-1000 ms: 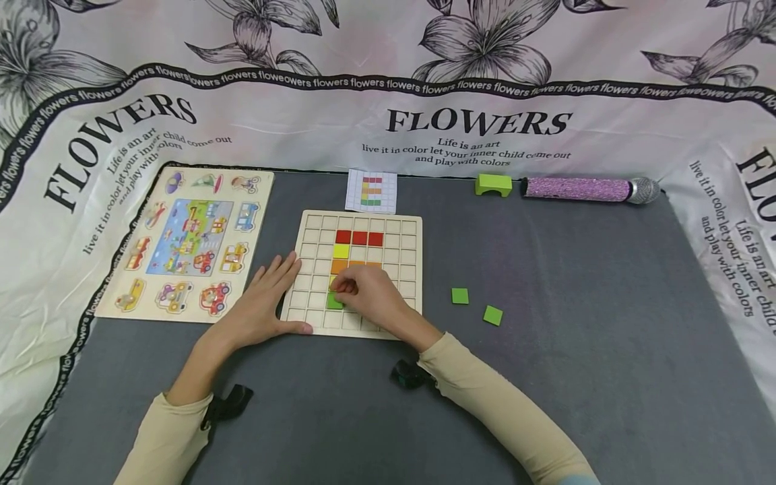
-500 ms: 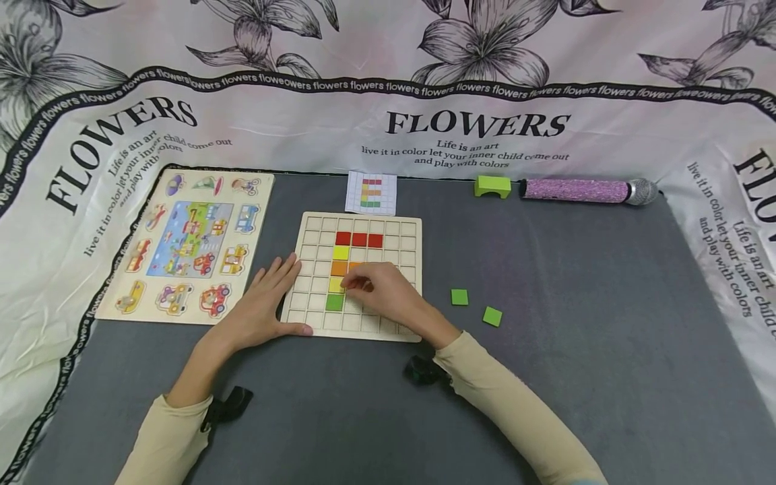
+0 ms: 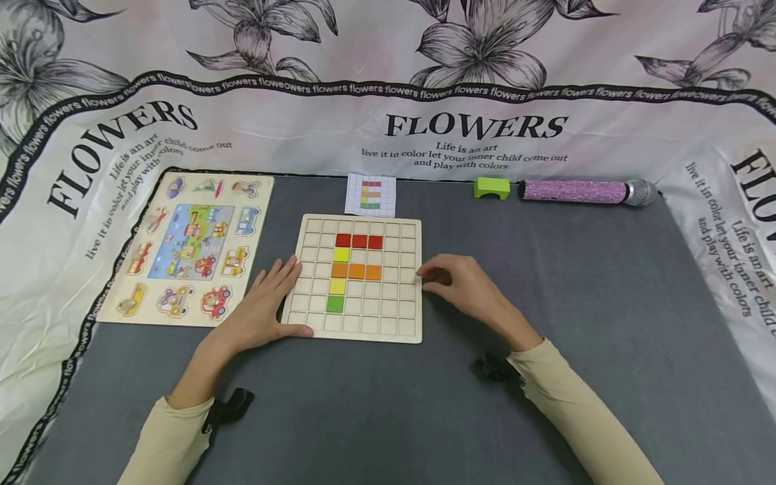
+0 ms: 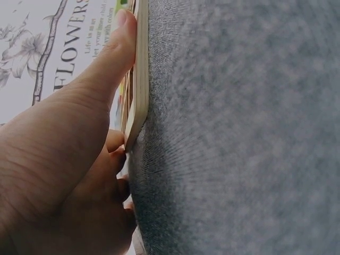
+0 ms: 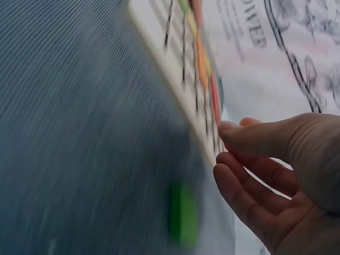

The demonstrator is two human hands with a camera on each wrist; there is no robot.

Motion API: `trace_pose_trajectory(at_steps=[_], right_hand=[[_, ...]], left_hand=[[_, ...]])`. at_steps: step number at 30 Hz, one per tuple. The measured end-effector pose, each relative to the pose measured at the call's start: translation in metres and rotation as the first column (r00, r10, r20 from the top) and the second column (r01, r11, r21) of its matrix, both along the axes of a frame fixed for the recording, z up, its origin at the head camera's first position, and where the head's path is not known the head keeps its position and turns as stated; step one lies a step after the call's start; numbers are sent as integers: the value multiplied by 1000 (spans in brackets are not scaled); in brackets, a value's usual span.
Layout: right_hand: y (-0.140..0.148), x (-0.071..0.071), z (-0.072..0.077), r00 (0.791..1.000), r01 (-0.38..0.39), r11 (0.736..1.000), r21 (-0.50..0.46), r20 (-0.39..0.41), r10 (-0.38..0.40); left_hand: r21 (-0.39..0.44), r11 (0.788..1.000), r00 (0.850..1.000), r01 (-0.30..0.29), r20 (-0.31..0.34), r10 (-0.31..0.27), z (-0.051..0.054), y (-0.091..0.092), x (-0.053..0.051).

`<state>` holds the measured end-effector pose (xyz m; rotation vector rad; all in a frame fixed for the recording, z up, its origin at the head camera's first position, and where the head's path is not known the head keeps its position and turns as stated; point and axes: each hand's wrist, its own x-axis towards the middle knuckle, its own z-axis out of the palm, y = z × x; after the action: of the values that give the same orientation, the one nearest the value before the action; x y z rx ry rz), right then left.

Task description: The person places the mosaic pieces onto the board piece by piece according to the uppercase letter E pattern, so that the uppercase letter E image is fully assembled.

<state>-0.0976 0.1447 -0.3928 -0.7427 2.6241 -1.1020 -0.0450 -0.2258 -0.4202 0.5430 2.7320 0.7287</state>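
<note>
A square wooden grid board [image 3: 394,316] lies on the grey cloth. Set in its cells are red tiles [image 3: 359,241], a yellow tile [image 3: 341,254], orange tiles [image 3: 356,271], a second yellow tile [image 3: 336,287] and a green tile [image 3: 335,304]. My left hand [image 3: 257,306] rests spread along the board's left side, its thumb on the front edge. Just off the right edge hovers my right hand [image 3: 463,283], fingers loosely bent, with nothing visible between them. It covers the spot of two loose green tiles. A blurred green piece [image 5: 183,215] appears in the right wrist view.
A picture puzzle board [image 3: 130,269] lies to the left. Behind the grid board is a printed pattern card [image 3: 371,207]. At the back right sit a green arch block [image 3: 492,188] and a glittery purple microphone [image 3: 572,191]. A flower-printed sheet [image 3: 303,128] borders the grey cloth.
My right hand has moved right, off the board, uncovering the orange row and the lower yellow and green tiles. The loose green tiles are now behind it. My left hand stays put.
</note>
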Motion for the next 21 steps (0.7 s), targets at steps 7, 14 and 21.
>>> trace_pose_trajectory(at_steps=[7, 14, 21], right_hand=[[47, 9, -2, 998, 27, 998, 59, 48, -30], [51, 19, -8, 1000, -2, 995, 98, -26, 4], [40, 17, 1, 999, -16, 991, 135, -30, 21]], left_hand=[[-1, 1000, 1000, 5, -1, -5, 0, 0, 0], [-9, 1000, 1000, 1, -1, -1, 0, -1, 0], [-8, 1000, 1000, 1, 1, -1, 1, 0, 1]])
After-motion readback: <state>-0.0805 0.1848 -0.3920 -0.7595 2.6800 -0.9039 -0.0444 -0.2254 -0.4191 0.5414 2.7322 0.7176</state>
